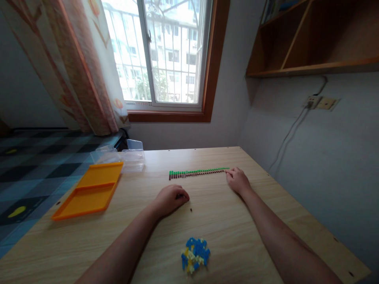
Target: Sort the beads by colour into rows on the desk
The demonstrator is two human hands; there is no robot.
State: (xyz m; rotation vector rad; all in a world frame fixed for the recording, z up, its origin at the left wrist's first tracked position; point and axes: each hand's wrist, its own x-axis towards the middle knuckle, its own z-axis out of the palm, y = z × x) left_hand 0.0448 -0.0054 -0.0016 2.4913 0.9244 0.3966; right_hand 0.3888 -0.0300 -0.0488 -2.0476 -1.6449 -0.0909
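Observation:
Two long rows of small pieces run side by side across the table, a green row (195, 171) behind a dark brown row (189, 175). At the right end of the brown row, my right hand (237, 180) touches down with its fingertips together; whatever they pinch is too small to make out. My left hand (172, 198) rests nearer to me, below the left part of the rows, its fingers curled in and closed. Its palm is hidden, so any contents cannot be named. One loose brown piece (191, 210) lies just right of it.
Close to me is a pile of blue, yellow and cream pieces (196, 254). On the left lie an orange two-part tray (89, 200) and clear plastic boxes (132, 159). The wooden table (225, 244) meets a wall at right; a checked bed (35, 157) stands left.

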